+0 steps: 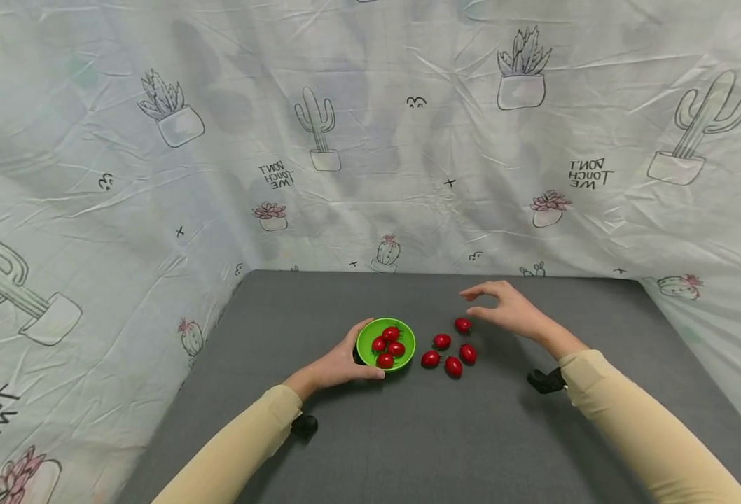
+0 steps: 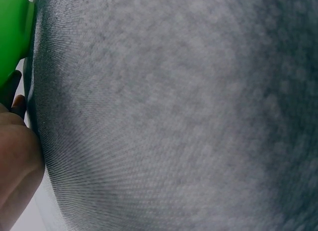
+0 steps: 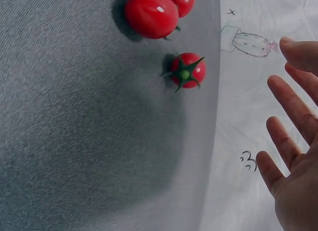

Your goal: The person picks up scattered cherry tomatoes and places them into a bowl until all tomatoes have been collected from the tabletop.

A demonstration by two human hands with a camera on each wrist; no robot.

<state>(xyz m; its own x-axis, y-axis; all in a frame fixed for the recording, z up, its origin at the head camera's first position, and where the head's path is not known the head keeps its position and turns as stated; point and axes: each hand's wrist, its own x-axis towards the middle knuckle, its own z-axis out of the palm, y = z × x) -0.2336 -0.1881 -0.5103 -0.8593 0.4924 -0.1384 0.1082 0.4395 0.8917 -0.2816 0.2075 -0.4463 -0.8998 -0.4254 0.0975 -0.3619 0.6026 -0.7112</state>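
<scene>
My left hand (image 1: pixel 340 364) grips the near-left side of a green bowl (image 1: pixel 362 347), thumb along the front and fingers behind the rim. Several small red tomatoes (image 1: pixel 396 348) lie inside the bowl. In the left wrist view only part of the bowl (image 2: pixel 11 32) and of the hand (image 2: pixel 17 161) show. To the right of the bowl, several cherry tomatoes (image 1: pixel 453 367) lie loose on the table. My right hand (image 1: pixel 508 308) hovers just above the farthest tomato (image 1: pixel 463 325), fingers spread and holding nothing. The right wrist view shows a tomato with a green calyx (image 3: pixel 189 70) apart from those fingers.
A dark grey cloth-covered table (image 1: pixel 446 448) lies under everything. Behind it and at its sides hangs a pale curtain (image 1: pixel 370 140) printed with cacti. A black wrist device (image 1: pixel 304 425) sits at the left cuff, another black wrist device (image 1: pixel 545 381) at the right.
</scene>
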